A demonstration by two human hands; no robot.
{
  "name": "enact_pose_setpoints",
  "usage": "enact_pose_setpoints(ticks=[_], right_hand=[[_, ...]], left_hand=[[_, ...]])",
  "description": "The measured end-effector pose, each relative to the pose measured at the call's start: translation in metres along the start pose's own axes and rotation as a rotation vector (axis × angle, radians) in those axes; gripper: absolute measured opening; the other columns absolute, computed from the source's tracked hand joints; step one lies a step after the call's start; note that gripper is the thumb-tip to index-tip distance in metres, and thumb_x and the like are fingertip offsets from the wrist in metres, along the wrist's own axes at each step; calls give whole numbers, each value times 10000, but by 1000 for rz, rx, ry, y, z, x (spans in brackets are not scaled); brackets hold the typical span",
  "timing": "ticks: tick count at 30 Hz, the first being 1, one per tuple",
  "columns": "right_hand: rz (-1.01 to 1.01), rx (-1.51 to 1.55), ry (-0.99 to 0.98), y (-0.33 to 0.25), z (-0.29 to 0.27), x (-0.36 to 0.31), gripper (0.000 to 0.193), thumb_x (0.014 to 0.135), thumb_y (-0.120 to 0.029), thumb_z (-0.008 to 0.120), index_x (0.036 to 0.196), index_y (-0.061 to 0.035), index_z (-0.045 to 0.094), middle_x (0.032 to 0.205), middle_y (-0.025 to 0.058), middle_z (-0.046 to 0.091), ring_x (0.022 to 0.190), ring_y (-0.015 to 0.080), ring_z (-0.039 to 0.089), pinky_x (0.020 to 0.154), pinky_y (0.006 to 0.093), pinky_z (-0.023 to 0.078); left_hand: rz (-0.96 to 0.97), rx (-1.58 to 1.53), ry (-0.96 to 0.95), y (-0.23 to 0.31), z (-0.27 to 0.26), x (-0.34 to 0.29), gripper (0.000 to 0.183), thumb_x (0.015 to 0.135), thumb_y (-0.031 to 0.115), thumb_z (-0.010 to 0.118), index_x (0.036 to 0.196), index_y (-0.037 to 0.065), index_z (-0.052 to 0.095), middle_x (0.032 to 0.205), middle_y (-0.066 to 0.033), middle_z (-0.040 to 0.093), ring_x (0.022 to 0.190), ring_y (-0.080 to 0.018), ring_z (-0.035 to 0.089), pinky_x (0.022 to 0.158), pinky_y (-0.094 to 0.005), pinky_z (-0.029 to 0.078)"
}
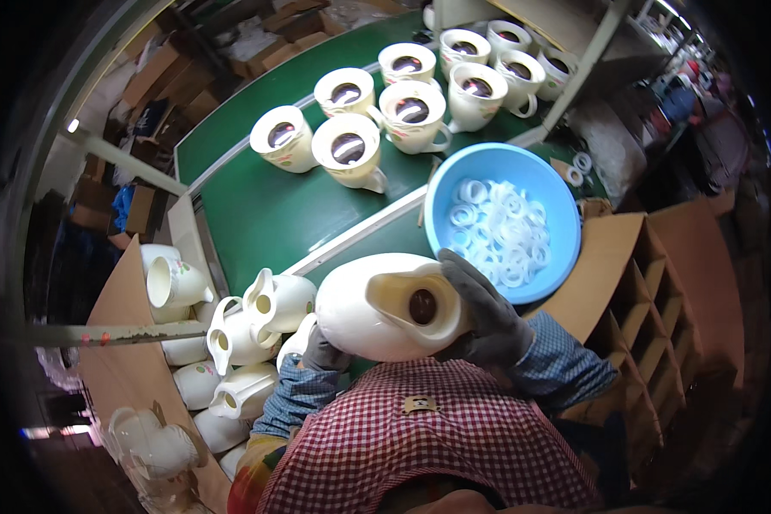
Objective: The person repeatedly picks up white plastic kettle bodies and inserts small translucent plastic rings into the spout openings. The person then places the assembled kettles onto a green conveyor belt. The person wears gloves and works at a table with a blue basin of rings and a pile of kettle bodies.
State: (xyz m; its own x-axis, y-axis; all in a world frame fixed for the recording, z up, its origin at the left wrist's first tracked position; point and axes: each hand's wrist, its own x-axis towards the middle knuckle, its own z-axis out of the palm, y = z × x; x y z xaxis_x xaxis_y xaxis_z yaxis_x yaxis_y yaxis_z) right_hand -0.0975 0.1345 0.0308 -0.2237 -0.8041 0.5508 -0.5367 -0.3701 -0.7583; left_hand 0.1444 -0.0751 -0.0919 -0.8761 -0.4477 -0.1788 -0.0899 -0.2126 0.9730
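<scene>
A glossy white jug body [360, 295] lies tilted across the front of my apron, its wide spouted mouth facing up. Deep inside the opening shows a dark round centre. My right hand [488, 313], in a dark grey glove, wraps round the mouth end. At the other end, beside the handle, my left hand [324, 351], gloved alike, supports the jug from below; its fingers are mostly hidden. Just past my right hand stands a light blue basin [504, 158] with many translucent white rings [505, 227] in it.
Several flowered white jug bodies [347, 150] with dark round centres stand on the green conveyor belt [257, 227]. At left, a cardboard box [116, 321] holds more white jugs [244, 334]. A carton with dividers [651, 317] is at right. Metal posts [587, 64] frame the belt.
</scene>
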Motion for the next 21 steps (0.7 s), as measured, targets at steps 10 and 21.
enact_pose_setpoints(ticks=[10,21], right_hand=[[185,-207,-123,13,-7,-1,903,845,-349,831,1546,-18,369,1529,285,421,1419,431,439,1170,502,370],[350,-157,-422,26,7,-1,578,905,-321,722,1384,-28,580,1354,242,614,1203,412,622,1033,457,503]], left_hand=[[-40,-303,123,87,-60,7,582,882,80,755,1406,-23,524,1229,-72,678,1096,-182,653,953,-323,527],[-65,1553,484,95,-261,190,388,828,205,776,1177,57,697,1613,-205,327,1470,-413,336,1214,-457,318]])
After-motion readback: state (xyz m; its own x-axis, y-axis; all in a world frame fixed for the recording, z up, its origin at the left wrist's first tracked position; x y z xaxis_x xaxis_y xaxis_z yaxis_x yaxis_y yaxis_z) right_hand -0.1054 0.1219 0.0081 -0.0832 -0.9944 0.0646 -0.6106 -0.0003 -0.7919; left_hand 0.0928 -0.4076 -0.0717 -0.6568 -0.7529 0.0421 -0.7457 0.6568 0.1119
